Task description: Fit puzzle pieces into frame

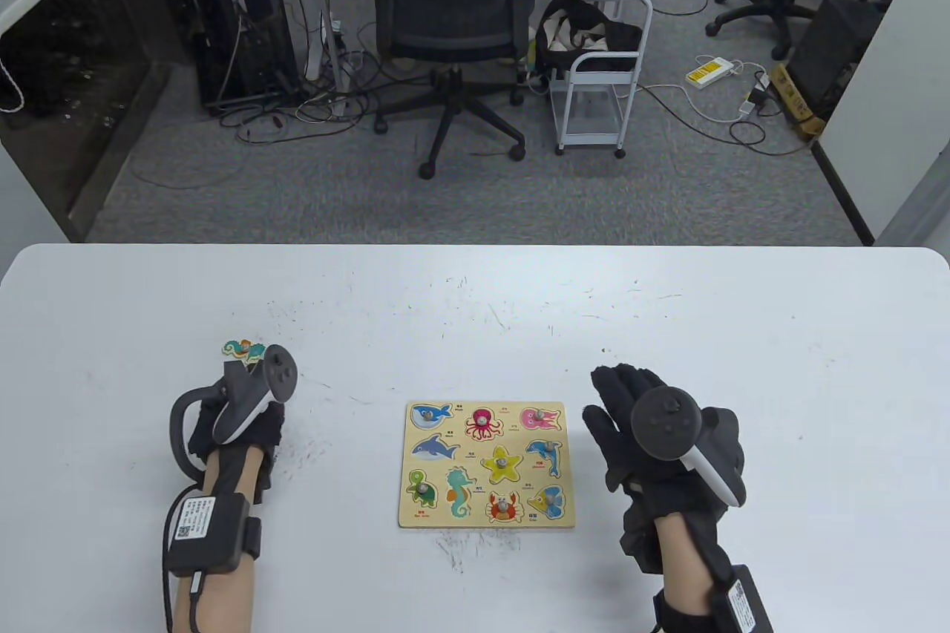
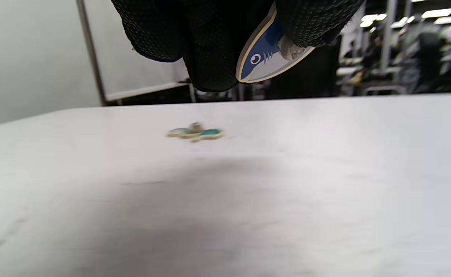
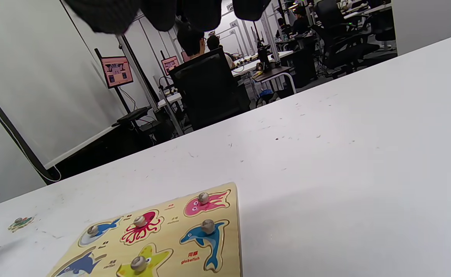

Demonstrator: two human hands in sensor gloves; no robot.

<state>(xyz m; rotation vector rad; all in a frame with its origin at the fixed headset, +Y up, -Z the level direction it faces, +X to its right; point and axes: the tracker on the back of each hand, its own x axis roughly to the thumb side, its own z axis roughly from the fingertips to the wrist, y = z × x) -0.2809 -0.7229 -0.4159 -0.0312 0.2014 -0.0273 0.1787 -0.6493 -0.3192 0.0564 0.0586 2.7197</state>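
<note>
The wooden puzzle frame point(image 1: 486, 466) lies flat in the middle of the table, most animal pieces seated in it; its shark and seahorse recesses show no knob. My left hand point(image 1: 263, 429) hovers left of the frame and pinches a blue shark piece point(image 2: 264, 54) by its knob, clear of the table. A teal seahorse piece point(image 1: 243, 351) lies loose on the table just beyond that hand, also seen as the seahorse piece point(image 2: 194, 132). My right hand point(image 1: 623, 425) is flat with fingers straight beside the frame's right edge, holding nothing; its fingertips point(image 3: 164, 11) hang at the top of the right wrist view.
The white table point(image 1: 475, 306) has scuff marks. Beyond its far edge stand an office chair point(image 1: 453, 10) and a small white cart point(image 1: 601, 76) on the floor. The frame point(image 3: 164, 238) sits low left in the right wrist view.
</note>
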